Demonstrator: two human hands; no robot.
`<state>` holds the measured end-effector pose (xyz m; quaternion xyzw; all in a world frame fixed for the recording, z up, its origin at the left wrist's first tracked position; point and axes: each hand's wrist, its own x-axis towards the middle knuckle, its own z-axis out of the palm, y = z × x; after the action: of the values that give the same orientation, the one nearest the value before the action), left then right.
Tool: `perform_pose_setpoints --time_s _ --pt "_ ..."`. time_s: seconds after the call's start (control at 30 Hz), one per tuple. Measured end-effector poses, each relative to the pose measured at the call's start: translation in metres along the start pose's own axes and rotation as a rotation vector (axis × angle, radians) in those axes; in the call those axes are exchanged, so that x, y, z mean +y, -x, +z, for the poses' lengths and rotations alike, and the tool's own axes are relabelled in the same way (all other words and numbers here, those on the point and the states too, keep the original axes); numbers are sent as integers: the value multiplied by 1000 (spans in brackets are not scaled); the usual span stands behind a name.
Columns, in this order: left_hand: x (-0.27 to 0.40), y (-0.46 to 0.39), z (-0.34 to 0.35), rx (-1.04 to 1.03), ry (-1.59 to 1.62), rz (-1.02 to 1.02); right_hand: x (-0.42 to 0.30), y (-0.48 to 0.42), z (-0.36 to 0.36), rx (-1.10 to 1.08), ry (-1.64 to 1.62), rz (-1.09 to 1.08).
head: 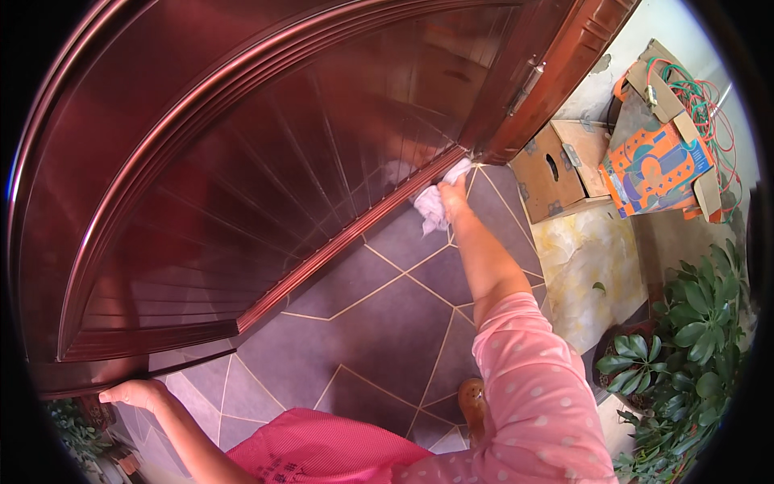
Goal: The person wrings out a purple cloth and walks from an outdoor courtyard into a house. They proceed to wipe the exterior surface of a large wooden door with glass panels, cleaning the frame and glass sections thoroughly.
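A glossy dark red door (254,181) with a carved arch and ray pattern fills the upper left. My right hand (453,196) holds a crumpled whitish cloth (430,209) at the lower hinge-side corner of the door, beside the ribbed bottom moulding (363,224). The arm above it wears a pink sleeve with pale dots. At the lower left, my left hand (134,393) rests on the free edge of the door; its fingertips are partly hidden, and it holds no tool that I can see.
A metal hinge (527,86) joins door and red frame (559,78). Right of it stand a cardboard box (538,175) and a patterned carton (656,169) with green and red cords. Leafy plants (695,320) grow at the right. Grey tiles (387,320) lie below; an orange-brown clog (471,402) shows there.
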<state>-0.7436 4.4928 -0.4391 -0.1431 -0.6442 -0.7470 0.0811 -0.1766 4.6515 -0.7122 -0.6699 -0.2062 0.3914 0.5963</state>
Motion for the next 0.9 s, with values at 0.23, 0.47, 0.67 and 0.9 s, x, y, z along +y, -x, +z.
perform_pose_setpoints --time_s 0.23,0.47,0.67,0.9 --pt "20 30 18 31 -81 51 -26 -37 -30 16 -242 -8" --pt "-11 -1 9 -51 -5 93 -55 -6 -59 -416 112 340" --pt "-1 4 -3 -144 -138 -21 -127 116 -22 -1042 342 478" --pt "-2 10 -122 -928 -864 -448 -264 342 -28 -1297 366 307"
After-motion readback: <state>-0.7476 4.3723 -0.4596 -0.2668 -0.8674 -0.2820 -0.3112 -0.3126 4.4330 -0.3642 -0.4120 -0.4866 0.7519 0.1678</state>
